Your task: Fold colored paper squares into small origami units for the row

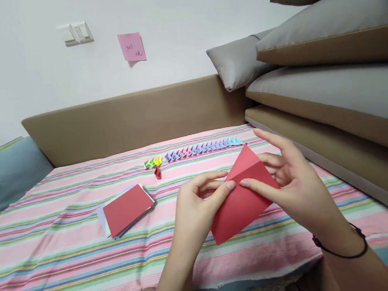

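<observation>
A red sheet of paper (240, 201), partly folded with a diagonal crease, is held above the striped bedsheet (71, 269). My left hand (197, 206) pinches its left edge between thumb and fingers. My right hand (290, 181) grips its right side, the thumb pressing on the top face and the index finger stretched up behind. A stack of coloured paper squares (126, 209) with a red one on top lies to the left. A row of small folded paper figures (194, 150) runs along the far side, with one red figure (157, 172) in front of it.
Grey and tan cushions (334, 81) are stacked at the right. A tan padded headboard (130, 118) runs along the back under a white wall with a pink sticky note (131, 46) and a switch (77, 33). A blue pillow (3, 176) lies at the left.
</observation>
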A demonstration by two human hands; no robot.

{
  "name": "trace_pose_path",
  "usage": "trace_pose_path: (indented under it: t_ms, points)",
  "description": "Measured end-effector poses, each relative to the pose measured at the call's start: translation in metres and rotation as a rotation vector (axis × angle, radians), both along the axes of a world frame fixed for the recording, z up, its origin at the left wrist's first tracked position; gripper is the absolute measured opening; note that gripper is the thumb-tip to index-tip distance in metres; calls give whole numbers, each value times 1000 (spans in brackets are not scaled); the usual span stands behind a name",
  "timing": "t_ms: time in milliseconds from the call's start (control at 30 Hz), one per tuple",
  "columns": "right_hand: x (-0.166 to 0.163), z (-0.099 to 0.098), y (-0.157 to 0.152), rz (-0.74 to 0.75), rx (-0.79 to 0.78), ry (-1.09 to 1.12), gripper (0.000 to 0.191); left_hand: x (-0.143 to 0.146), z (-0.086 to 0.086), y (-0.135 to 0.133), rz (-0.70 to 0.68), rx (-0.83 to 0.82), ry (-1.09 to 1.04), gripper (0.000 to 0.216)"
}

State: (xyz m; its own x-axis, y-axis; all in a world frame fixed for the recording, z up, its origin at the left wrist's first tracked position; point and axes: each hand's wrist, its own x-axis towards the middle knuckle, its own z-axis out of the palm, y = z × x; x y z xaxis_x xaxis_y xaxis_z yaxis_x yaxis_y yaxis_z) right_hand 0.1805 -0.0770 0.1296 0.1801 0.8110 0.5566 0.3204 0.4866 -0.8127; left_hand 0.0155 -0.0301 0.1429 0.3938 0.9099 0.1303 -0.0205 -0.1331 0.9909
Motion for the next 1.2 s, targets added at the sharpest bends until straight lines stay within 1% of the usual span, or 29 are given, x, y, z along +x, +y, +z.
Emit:
trace_pose_path:
  t_ms: [67, 167, 300, 367, 533, 667, 800, 900, 967, 1000, 1067, 1133, 1200]
  points:
    - [-3, 1, -1, -56, 23, -33, 71, 1, 0, 1, -28, -36, 8, 35]
    - [-6, 3, -3, -113, 61, -91, 70, 3, 0, 0, -85, -73, -22, 35]
    - [-7, 5, -5, -149, 96, -128, 65, 6, -3, 0, -191, -188, -166, 42]
    - [-9, 5, -4, -175, 97, -108, 65, 8, -5, -1, -211, -235, -237, 47]
    - [-13, 1, -1, -202, 101, -37, 66, 13, -9, -3, -166, -248, -405, 50]
    - [-16, 0, 0, -214, 146, -15, 67, 19, -13, -4, -147, -242, -477, 47]
    - [-18, 0, 1, -204, 183, -38, 67, 23, -15, -2, -44, -247, -532, 46]
    - [-17, 1, 2, -281, 242, -63, 70, 23, -16, 2, 33, -277, -600, 48]
    - [-15, 2, 4, -317, 234, -27, 72, 23, -17, 5, 71, -290, -635, 47]
    - [-14, 1, 5, -290, 195, 23, 72, 23, -17, 5, 85, -286, -646, 45]
    - [-12, 0, 8, -145, 60, 175, 68, 23, -18, 6, 100, -265, -660, 41]
    - [-11, -2, 11, -3, -63, 333, 58, 23, -19, 5, 98, -245, -664, 38]
    - [-9, -4, 13, 51, -114, 430, 43, 24, -20, 5, 83, -236, -654, 39]
